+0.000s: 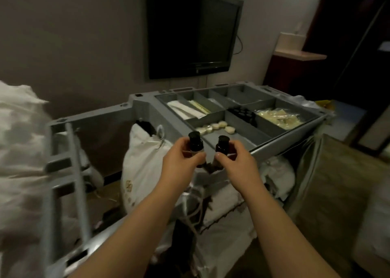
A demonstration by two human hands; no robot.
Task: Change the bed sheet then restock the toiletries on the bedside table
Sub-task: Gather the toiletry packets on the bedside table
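Both forearms reach forward over the near edge of a grey housekeeping cart [143, 107]. The left hand [181, 157] has its fingers curled round one small dark bottle [195, 142], thumb across the front, black cap sticking up above the grip. The right hand [236, 161] holds a second dark bottle [222, 146] the same way, just beside the first; the two are upright and close together but apart. Both bottles' lower halves are hidden by the fingers.

Just past them lies the cart's divided top tray [242, 130]. Its nearest compartment holds about six pale round soaps [215, 127]. The next one holds more dark bottles [242, 112], too dim to count; beside it sits a heap of clear-wrapped packets [276, 117]. Farther compartments hold white flat packets [185, 109].

A white laundry bag [143, 164] hangs below left, and crumpled white bedding [19, 151] is cut off at the left edge. A dark wall television [190, 33] hangs beyond.
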